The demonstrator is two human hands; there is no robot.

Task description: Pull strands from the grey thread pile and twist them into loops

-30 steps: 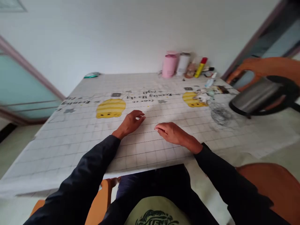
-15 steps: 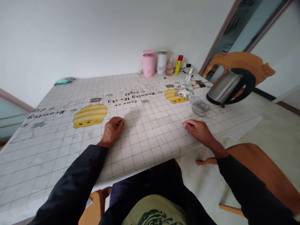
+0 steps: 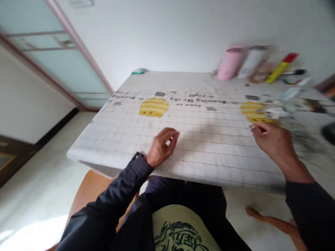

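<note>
My left hand [image 3: 163, 145] hovers over or rests on the near part of the tablecloth [image 3: 125, 136], its fingers curled and the tips brought towards the thumb. A small gap shows inside the curl. Farther right, my right hand [image 3: 273, 143] is closed in a pinch, thumb against the forefinger, just before a yellow printed balloon figure [image 3: 252, 111]. Whatever either pinch may hold is too thin or hidden to make out. Beside the right hand lies a blurred tangle of thin grey wire [image 3: 305, 139]. A crumpled whitish cloth or glove [image 3: 274, 111] lies behind it.
At the back right stand a pink cylinder [image 3: 230, 64], a white cylinder [image 3: 252, 62] and a yellow can with red cap [image 3: 281, 69]. A dark kettle part [image 3: 328, 133] shows at the right edge. A green packet [image 3: 138, 71] lies at the far left corner. Wooden chairs flank me.
My view has swung left, so the table items appear farther right and most of the kettle has left the frame. My left hand's curl has loosened a little; both hands remain apart.
</note>
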